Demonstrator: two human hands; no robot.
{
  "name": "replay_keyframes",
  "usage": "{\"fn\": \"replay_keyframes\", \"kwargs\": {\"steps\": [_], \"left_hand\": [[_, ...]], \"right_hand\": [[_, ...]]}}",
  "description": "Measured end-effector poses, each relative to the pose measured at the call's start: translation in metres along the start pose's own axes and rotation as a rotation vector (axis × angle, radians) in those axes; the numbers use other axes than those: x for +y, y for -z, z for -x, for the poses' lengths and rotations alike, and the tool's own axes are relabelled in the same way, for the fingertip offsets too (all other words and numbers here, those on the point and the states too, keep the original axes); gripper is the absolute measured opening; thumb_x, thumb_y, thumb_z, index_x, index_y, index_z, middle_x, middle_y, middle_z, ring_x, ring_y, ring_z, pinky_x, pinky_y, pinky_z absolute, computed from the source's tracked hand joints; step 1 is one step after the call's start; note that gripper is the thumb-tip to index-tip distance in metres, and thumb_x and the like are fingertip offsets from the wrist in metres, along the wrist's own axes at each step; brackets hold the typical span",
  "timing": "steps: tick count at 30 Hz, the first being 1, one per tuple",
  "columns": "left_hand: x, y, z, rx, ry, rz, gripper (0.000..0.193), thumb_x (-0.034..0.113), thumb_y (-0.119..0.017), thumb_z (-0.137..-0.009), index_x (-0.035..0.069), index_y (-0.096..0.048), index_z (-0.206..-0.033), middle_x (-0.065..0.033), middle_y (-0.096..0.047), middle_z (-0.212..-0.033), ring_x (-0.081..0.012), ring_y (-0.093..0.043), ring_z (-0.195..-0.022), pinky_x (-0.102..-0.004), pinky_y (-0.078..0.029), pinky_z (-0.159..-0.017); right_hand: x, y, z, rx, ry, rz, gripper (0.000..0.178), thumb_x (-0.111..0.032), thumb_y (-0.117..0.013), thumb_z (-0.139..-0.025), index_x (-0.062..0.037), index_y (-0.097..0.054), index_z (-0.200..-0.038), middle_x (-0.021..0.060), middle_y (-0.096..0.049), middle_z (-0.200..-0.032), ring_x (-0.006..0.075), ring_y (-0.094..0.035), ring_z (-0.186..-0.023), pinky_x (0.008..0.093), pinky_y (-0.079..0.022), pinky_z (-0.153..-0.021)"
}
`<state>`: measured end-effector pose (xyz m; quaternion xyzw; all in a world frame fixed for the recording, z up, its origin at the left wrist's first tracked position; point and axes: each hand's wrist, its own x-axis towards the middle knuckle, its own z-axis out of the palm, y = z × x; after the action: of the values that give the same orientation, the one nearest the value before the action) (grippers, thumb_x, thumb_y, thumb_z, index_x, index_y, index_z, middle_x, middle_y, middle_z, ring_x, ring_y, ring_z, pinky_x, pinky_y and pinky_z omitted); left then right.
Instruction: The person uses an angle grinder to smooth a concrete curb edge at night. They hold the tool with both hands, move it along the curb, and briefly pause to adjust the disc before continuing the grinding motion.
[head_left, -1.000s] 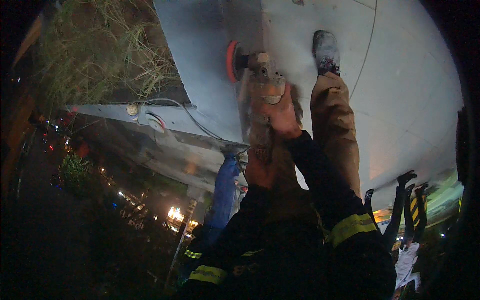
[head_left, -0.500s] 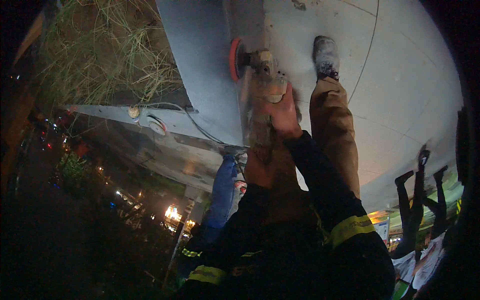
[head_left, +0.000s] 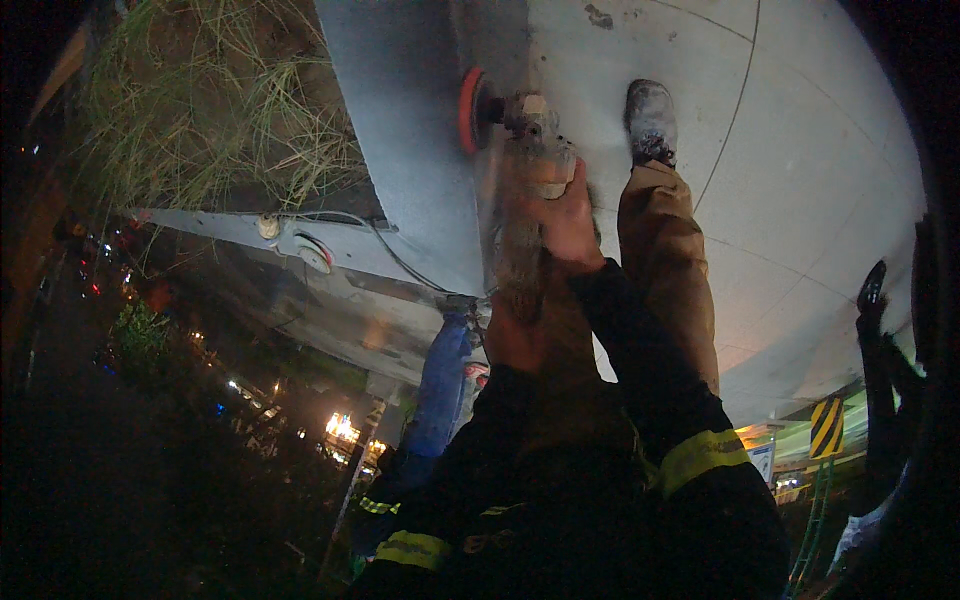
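Both my hands are closed around an angle grinder (head_left: 522, 235), dusty and worn. My right hand (head_left: 572, 225) wraps the body just behind the gear head (head_left: 532, 118). Lower down, my left hand (head_left: 515, 343) grips the rear part; it is dim and its fingers are partly hidden. The red-edged round disc (head_left: 469, 110) stands on edge at the grinder's left. It lies against or very close to the grey side of a smooth ledge (head_left: 415, 130); I cannot tell whether they touch.
Dry grass (head_left: 240, 120) grows beyond the ledge. A second tool with a pale disc (head_left: 314, 252) and a cable (head_left: 385, 243) lie on the ledge's left stretch. My shoe (head_left: 650, 115) stands on pale flooring (head_left: 770, 170). Blue fabric (head_left: 440, 375) is at my left; another person's dark leg (head_left: 877, 370) stands far right.
The grinder and disc have shifted very slightly, with both hands still on it. At the far right, people's legs have moved rightward, and a yellow-and-black striped sign now shows.
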<state>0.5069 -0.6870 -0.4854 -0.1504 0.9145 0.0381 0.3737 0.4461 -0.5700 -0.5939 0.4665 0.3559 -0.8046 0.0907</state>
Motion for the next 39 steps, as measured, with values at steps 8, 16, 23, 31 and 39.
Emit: {"fn": "replay_keyframes", "kwargs": {"steps": [8,16,23,31,39], "left_hand": [[-0.007,-0.004,0.009,-0.088,0.020,-0.063,0.063,0.043,-0.071,-0.072,0.003,-0.041,-0.112,-0.0257,-0.061,-0.095,-0.0467,-0.059,-0.089,-0.0519,-0.047,-0.073],[0.002,-0.011,-0.006,0.027,0.161,0.027,0.077,0.056,-0.076,-0.060,0.010,-0.051,-0.115,-0.0203,-0.064,-0.101,-0.0428,-0.060,-0.096,-0.0486,-0.050,-0.077],[-0.001,-0.010,0.008,-0.008,0.021,-0.022,0.062,0.040,-0.070,-0.071,0.003,-0.043,-0.113,-0.0270,-0.062,-0.093,-0.0486,-0.059,-0.087,-0.0524,-0.048,-0.071],[0.003,-0.012,0.018,0.035,0.145,-0.068,0.069,0.040,-0.073,-0.067,0.002,-0.042,-0.117,-0.0264,-0.062,-0.098,-0.0466,-0.059,-0.094,-0.0522,-0.048,-0.078],[-0.005,-0.011,0.019,-0.047,0.135,-0.017,0.070,0.052,-0.073,-0.068,0.002,-0.045,-0.108,-0.0273,-0.062,-0.098,-0.0470,-0.059,-0.093,-0.0513,-0.048,-0.075]], "right_hand": [[0.022,0.005,0.004,-0.004,0.080,-0.034,0.064,-0.014,-0.073,-0.077,-0.0006,-0.035,-0.127,0.0115,-0.057,-0.113,0.0206,-0.057,-0.102,0.0351,-0.047,-0.088],[-0.033,-0.004,-0.003,0.013,0.042,0.098,0.074,-0.015,-0.079,-0.069,0.0001,-0.031,-0.122,0.0137,-0.057,-0.112,0.0209,-0.055,-0.103,0.0352,-0.048,-0.085],[-0.011,0.005,-0.001,-0.001,-0.020,0.030,0.078,-0.018,-0.081,-0.068,0.0010,-0.031,-0.125,0.0156,-0.054,-0.116,0.0237,-0.055,-0.105,0.0365,-0.047,-0.089],[0.009,0.007,0.005,-0.042,0.096,-0.061,0.080,-0.020,-0.080,-0.068,-0.0001,-0.030,-0.128,0.0162,-0.054,-0.117,0.0252,-0.055,-0.107,0.0369,-0.045,-0.091],[0.021,0.011,0.010,-0.040,0.030,-0.027,0.079,-0.019,-0.079,-0.069,0.0010,-0.030,-0.127,0.0161,-0.053,-0.115,0.0249,-0.054,-0.106,0.0367,-0.045,-0.090]]}}
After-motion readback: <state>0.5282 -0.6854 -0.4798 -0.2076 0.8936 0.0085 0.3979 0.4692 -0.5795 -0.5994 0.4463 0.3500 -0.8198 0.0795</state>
